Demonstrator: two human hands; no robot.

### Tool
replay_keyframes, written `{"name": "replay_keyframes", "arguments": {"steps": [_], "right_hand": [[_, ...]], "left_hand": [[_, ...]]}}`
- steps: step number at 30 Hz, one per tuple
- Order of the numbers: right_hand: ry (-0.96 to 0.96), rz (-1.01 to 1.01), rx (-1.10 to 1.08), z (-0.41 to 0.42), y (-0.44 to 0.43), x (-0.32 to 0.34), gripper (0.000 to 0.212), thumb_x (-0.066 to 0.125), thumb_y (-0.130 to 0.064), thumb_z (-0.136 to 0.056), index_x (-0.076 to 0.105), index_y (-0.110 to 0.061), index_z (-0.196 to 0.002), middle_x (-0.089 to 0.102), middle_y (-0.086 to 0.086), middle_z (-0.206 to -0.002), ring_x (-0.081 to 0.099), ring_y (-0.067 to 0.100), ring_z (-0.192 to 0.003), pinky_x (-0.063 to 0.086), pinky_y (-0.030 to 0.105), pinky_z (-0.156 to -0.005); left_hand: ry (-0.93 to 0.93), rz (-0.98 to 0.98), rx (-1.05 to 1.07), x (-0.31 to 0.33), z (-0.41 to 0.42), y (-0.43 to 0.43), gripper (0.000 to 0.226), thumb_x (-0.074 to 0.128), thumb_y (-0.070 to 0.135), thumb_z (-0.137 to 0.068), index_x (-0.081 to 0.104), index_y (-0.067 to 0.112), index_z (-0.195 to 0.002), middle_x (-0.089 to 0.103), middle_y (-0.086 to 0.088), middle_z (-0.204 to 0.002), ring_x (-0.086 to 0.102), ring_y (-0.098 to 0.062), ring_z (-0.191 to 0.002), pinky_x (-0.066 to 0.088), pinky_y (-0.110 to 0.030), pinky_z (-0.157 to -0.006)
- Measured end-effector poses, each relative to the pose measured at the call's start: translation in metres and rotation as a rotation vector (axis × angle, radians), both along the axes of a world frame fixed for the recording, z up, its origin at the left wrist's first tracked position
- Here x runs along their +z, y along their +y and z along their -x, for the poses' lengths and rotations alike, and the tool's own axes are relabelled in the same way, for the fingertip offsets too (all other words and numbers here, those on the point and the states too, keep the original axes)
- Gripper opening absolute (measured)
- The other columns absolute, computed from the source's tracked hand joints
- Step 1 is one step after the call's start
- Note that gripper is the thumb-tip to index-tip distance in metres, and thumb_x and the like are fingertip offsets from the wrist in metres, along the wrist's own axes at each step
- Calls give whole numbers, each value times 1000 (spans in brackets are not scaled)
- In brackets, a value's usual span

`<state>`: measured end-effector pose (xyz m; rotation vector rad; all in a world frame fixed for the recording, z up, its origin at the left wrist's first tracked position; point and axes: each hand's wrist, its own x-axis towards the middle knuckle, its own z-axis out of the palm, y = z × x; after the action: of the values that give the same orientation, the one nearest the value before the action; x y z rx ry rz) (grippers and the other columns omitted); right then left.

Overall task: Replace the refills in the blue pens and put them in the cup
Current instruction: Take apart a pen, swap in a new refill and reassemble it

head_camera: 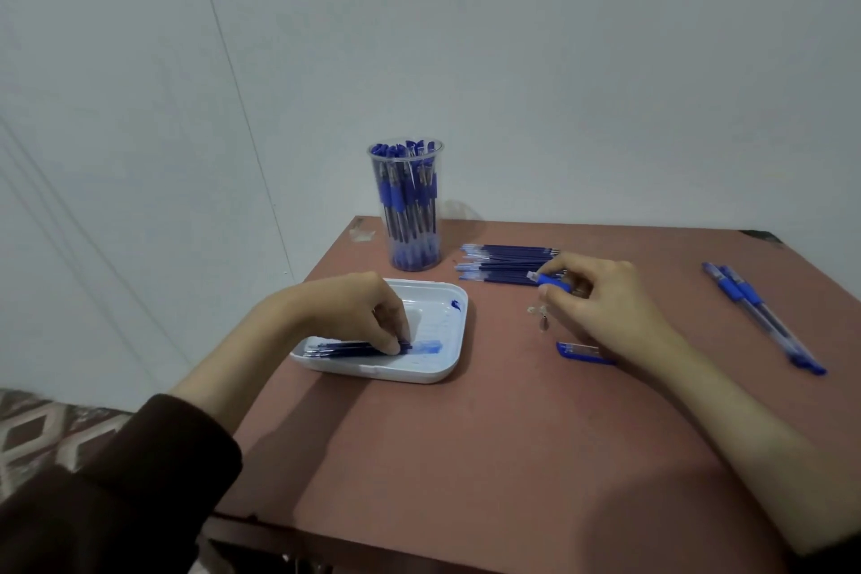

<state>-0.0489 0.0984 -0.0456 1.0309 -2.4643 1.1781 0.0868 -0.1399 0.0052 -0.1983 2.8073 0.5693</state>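
Blue on nearly everything across this reddish-brown table [466,457] — and the clear cup [410,205] at the far edge is already crowded with finished pens, standing upright.

Left hand [354,312] is down in the white tray [447,371], fingers curled and pinching the near end of the spent refills [335,347], which lie flat along the tray's front side. Right hand [601,294] has the pen barrel [554,282] nipped between thumb and fingertips, its long axis running left to right, open end aimed left. The pen's cap [580,353] lies on the table just in front of that hand, and a small tip piece [542,319] sits between cap and barrel.

Now the relation that matters — the fresh refills [503,253] are stacked just beyond the right hand, touching or almost touching its fingertips, their long axes also left to right with the pale ends pointing toward the cup. So barrel and refills lie close to parallel. The right hand is far nearer that stack, but it is occupied; the left would have to come across from the tray, past its right rim, to lift one out. My read: a new refill goes in next, slid lengthwise into the barrel.

Two whole pens [764,317] wait well apart at the right.
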Motion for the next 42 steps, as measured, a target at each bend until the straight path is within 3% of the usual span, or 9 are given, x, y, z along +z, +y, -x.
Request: {"name": "replay_keyframes", "arguments": {"steps": [4, 6, 8, 11, 14, 17, 21, 36, 42], "right_hand": [[-1, -6, 4, 0, 0, 2, 7, 68, -15, -84, 71, -21, -86, 53, -12, -56, 48, 2, -54, 33, 14, -54], [6, 3, 2, -1, 0, 3, 7, 68, -16, -84, 71, -22, -86, 52, -13, -55, 48, 2, -55, 34, 13, -54], [0, 26, -6, -2, 1, 4, 7, 67, -16, -84, 71, -22, -86, 51, -15, -52, 48, 2, -55, 35, 13, -54], [-15, 27, -29, -3, 5, 7, 10, 66, -20, -85, 71, -27, -88, 54, -22, -54, 48, 3, -57, 35, 18, -57], [-20, -5, -74, 0, 12, 14, 12, 64, -21, -84, 71, -31, -87, 56, -24, -58, 50, 5, -60, 42, 27, -61], [-13, -9, -117, 4, 19, 21, 13, 63, -19, -85, 71, -28, -89, 64, -17, -73, 57, 11, -71, 48, 34, -70], [32, -43, -133, 6, 23, 24, 15, 61, -19, -85, 72, -26, -94, 68, -12, -84, 57, 10, -78, 48, 32, -75], [47, -106, -198, 6, 24, 26, 16, 60, -21, -88, 71, -27, -98, 57, -23, -79, 52, 2, -79, 42, 26, -74], [72, -143, -192, 5, 24, 25, 18, 61, -21, -88, 72, -27, -99, 63, -17, -85, 52, 5, -81, 43, 28, -79]], "left_hand": [[27, 39, 26, 1, 0, -3, 8, 73, 19, -79, 70, 25, -83, 71, 9, -89, 63, -9, -85, 50, -22, -84], [154, 54, 38, 2, 2, 0, 9, 72, 16, -80, 69, 24, -81, 69, 10, -84, 61, -1, -77, 45, -8, -72], [352, 98, 36, 2, 6, 7, 8, 70, 14, -82, 70, 21, -85, 68, 8, -84, 57, -1, -74, 40, -4, -64], [659, 199, 1, -3, 20, 25, 13, 66, 16, -85, 72, 22, -95, 66, 6, -86, 51, -13, -80, 41, -22, -70], [818, 70, -11, -12, 40, 48, 19, 62, 11, -88, 72, 18, -103, 62, -3, -89, 57, -23, -83, 45, -37, -77], [872, -24, -13, -23, 61, 70, 28, 57, 1, -88, 70, 14, -109, 58, -12, -91, 58, -27, -83, 47, -42, -76], [905, -32, -69, -34, 82, 83, 42, 51, -8, -83, 67, 13, -116, 61, -14, -86, 60, -33, -81, 49, -43, -73], [919, -48, -95, -42, 92, 80, 43, 51, -8, -86, 67, 16, -117, 63, -13, -88, 59, -32, -82, 49, -49, -72], [888, -22, -120, -39, 90, 83, 42, 50, -7, -87, 65, 16, -120, 64, -13, -94, 58, -32, -89, 47, -48, -78]]}}
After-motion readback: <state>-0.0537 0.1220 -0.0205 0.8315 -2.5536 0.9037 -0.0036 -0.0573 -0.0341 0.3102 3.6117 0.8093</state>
